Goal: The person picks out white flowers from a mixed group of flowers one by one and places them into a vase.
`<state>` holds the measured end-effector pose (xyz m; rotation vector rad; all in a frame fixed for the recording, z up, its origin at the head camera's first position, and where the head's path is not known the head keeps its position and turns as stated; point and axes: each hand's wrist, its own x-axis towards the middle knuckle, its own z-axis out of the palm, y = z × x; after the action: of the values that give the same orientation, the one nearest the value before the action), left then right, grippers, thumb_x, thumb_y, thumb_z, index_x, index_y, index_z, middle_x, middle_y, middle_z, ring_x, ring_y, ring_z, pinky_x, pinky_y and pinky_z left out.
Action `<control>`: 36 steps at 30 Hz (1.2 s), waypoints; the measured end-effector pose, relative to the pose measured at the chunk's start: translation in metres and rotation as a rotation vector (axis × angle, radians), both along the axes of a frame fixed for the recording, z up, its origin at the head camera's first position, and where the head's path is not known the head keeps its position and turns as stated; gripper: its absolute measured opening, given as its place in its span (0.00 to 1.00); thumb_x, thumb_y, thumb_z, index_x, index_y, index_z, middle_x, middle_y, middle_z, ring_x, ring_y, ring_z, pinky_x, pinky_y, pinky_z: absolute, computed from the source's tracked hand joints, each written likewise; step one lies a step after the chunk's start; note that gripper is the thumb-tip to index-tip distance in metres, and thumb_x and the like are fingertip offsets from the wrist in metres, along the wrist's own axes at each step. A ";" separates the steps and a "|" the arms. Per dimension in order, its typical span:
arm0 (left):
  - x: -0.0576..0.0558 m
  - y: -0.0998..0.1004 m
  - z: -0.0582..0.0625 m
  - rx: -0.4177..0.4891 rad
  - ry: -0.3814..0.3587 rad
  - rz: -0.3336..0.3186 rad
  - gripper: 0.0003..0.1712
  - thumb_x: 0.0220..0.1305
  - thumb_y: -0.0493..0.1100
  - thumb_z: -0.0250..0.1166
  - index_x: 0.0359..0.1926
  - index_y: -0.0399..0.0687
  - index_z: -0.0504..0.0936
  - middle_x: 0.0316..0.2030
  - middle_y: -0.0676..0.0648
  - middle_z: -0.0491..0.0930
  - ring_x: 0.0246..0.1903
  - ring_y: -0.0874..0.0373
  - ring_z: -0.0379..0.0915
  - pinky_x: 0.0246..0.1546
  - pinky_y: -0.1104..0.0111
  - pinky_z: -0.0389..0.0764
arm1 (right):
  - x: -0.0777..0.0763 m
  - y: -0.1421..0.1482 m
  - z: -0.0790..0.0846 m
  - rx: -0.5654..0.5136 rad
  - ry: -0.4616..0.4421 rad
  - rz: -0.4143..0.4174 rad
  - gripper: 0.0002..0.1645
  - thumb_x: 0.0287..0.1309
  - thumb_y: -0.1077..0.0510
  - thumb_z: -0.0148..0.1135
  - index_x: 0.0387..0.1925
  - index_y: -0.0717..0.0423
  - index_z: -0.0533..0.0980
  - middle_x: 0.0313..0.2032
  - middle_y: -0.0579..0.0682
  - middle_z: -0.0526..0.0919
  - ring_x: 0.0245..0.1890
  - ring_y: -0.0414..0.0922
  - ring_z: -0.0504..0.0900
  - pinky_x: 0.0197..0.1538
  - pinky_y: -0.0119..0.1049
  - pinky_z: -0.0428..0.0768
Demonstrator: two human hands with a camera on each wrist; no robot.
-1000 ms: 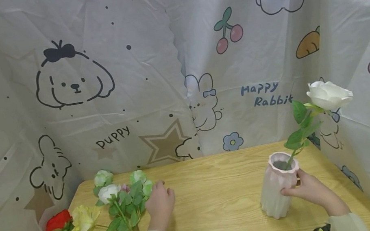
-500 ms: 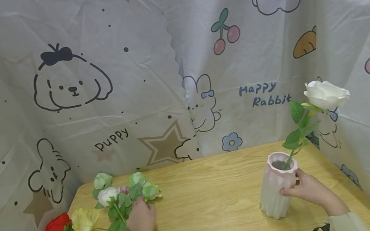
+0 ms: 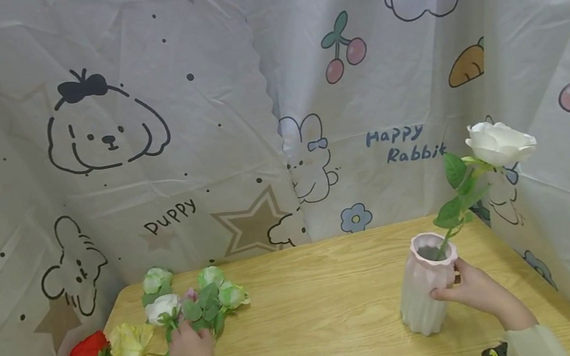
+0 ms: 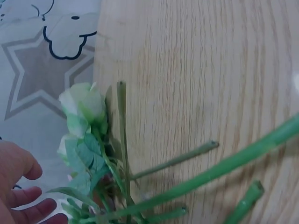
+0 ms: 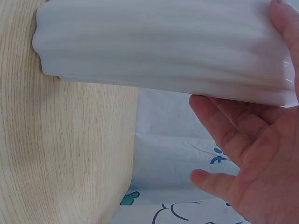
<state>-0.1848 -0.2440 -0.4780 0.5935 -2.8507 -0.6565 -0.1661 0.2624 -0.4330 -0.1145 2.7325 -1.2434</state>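
Note:
My left hand [image 3: 190, 354] reaches over the lying flowers, its fingertips at the stem just below a white rose [image 3: 162, 308]. In the left wrist view, thumb and fingers [image 4: 32, 212] are spread apart beside the green leaves, and a thick green stem [image 4: 233, 163] crosses in front. My right hand [image 3: 480, 296] holds the pale pink-and-white ribbed vase [image 3: 422, 300] near its neck, thumb on the near side. The vase tilts slightly on the table. One long-stemmed white rose [image 3: 501, 143] leans out of its mouth to the right.
A red rose [image 3: 88, 351] and a yellow flower [image 3: 130, 347] lie at the table's left side. Pale green roses [image 3: 232, 294] lie around the white one, stems crossing toward me. A printed curtain [image 3: 228, 118] encloses the wooden table [image 3: 312, 300] behind and at the sides.
My left hand has moved left, from the pale green roses across the leaves to the white rose's stem. My right hand keeps its hold on the vase. The head view has shifted slightly.

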 end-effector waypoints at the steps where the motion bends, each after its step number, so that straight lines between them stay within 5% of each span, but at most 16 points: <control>1: 0.001 -0.001 -0.001 0.001 0.017 0.011 0.24 0.58 0.46 0.47 0.51 0.32 0.64 0.44 0.31 0.70 0.36 0.38 0.70 0.26 0.48 0.74 | 0.000 0.000 0.000 0.000 -0.003 0.001 0.54 0.44 0.45 0.63 0.63 0.68 0.46 0.59 0.72 0.61 0.52 0.60 0.71 0.47 0.48 0.78; 8: 0.010 -0.008 -0.010 0.010 0.065 0.063 0.17 0.54 0.39 0.48 0.42 0.30 0.66 0.41 0.30 0.71 0.35 0.38 0.72 0.26 0.48 0.74 | 0.000 -0.002 0.002 0.004 -0.027 -0.015 0.56 0.43 0.43 0.63 0.63 0.67 0.46 0.59 0.72 0.61 0.52 0.59 0.71 0.48 0.48 0.78; 14: 0.021 -0.014 -0.016 0.042 -0.064 0.012 0.20 0.56 0.39 0.48 0.43 0.23 0.62 0.45 0.24 0.67 0.37 0.33 0.70 0.32 0.45 0.76 | 0.000 -0.001 0.000 -0.001 -0.010 -0.008 0.55 0.43 0.44 0.64 0.63 0.68 0.47 0.58 0.72 0.63 0.51 0.58 0.72 0.47 0.47 0.78; 22: 0.025 -0.017 -0.020 0.078 -0.268 -0.071 0.25 0.58 0.45 0.53 0.41 0.22 0.63 0.30 0.30 0.77 0.27 0.41 0.74 0.27 0.51 0.76 | 0.000 0.000 -0.002 -0.044 0.010 0.005 0.52 0.44 0.48 0.64 0.62 0.69 0.47 0.57 0.71 0.64 0.50 0.57 0.73 0.45 0.45 0.79; 36: 0.034 -0.015 -0.020 0.090 -0.211 -0.132 0.14 0.54 0.39 0.53 0.27 0.27 0.75 0.24 0.35 0.78 0.24 0.48 0.74 0.27 0.55 0.75 | 0.000 0.000 -0.002 -0.034 0.012 0.005 0.54 0.44 0.45 0.63 0.63 0.67 0.46 0.59 0.70 0.62 0.51 0.59 0.72 0.46 0.47 0.79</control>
<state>-0.1505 -0.2587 -0.4975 0.5185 -3.0920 -0.7903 -0.1663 0.2623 -0.4349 -0.1333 2.7204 -1.2921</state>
